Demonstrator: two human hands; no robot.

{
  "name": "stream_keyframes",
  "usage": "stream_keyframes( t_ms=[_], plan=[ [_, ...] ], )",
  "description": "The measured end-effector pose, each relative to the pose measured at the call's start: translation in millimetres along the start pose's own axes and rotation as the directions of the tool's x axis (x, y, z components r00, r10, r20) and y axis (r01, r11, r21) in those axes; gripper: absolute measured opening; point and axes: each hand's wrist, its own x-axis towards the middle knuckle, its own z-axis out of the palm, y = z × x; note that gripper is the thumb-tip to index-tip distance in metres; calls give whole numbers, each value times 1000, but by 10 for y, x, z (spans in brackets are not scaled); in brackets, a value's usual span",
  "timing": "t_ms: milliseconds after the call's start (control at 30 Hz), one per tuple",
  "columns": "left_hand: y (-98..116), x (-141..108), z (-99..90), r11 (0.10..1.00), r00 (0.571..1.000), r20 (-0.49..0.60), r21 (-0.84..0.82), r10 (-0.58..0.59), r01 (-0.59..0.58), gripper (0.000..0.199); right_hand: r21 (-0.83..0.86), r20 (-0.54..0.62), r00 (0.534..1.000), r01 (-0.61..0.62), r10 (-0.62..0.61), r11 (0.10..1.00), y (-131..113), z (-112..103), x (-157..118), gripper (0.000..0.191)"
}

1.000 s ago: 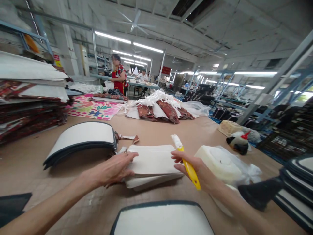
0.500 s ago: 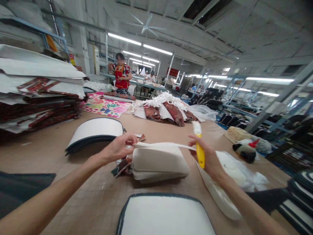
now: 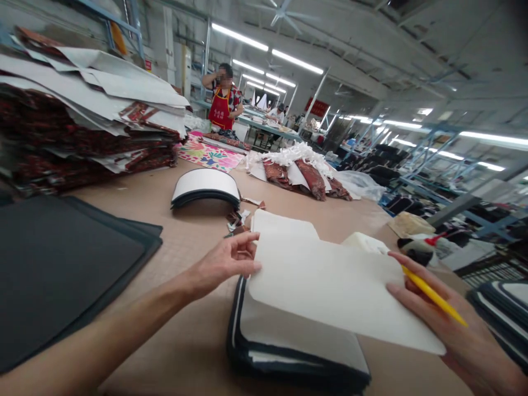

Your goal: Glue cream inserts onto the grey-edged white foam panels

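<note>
A pale white sheet (image 3: 330, 280) with rounded corners is held up tilted between my two hands. My left hand (image 3: 225, 257) pinches its left edge between thumb and fingers. At the right end my right hand (image 3: 449, 324) grips the sheet and also holds a brush by its yellow handle (image 3: 433, 297); the bristles are hidden. Below the sheet lies a stack of dark-edged panels (image 3: 272, 327) with a pale top, partly covered by the sheet. Just behind it shows part of a pile of white sheets (image 3: 284, 223).
Curved dark-edged panels (image 3: 206, 184) sit farther back. Dark sheets (image 3: 70, 269) lie at left, before a tall pile of folded patterned material (image 3: 82, 132). White scraps (image 3: 292, 157) top patterned pieces. A red-tipped bottle (image 3: 416, 250) is at right. A person in a red apron (image 3: 220, 107) stands beyond.
The white sheet has come off the pile toward me, over the dark-edged stack. The brush has turned from upright to slanting. The view has shifted, and the person behind has raised an arm.
</note>
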Motion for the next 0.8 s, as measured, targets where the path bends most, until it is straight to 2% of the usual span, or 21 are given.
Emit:
stream_keyframes(
  t_ms=[67, 133, 200, 267, 367, 533, 800],
  plan=[
    [-145, -82, 27, 999, 998, -65, -48, -21, 18, 73, 35, 63, 986, -156, 154, 987, 53, -25, -85, 74],
    [-257, -146, 50, 998, 995, -99, -63, -22, 16, 80, 46, 86, 967, -244, 239, 969, 73, -38, -144, 76],
    [-347, -200, 63, 999, 994, -110, -42, -26, 22, 69, 47, 90, 954, -290, 285, 956, 81, -44, -180, 74],
    [-421, -243, 63, 998, 993, -104, 17, -53, 55, 49, 46, 85, 942, -328, 324, 944, 93, -51, -189, 74],
    [-506, -282, 56, 992, 990, -108, 83, -89, 98, 33, -14, 66, 946, -317, 317, 948, 120, -65, -166, 78],
    [-571, -303, 70, 996, 987, -151, 70, -46, 57, 38, -171, 41, 980, -184, 194, 968, 120, -37, -145, 75],
    [-587, -325, 68, 993, 987, -144, 87, -68, 81, 43, -236, 18, 977, -203, 213, 950, 83, 3, -155, 70]
  ],
)
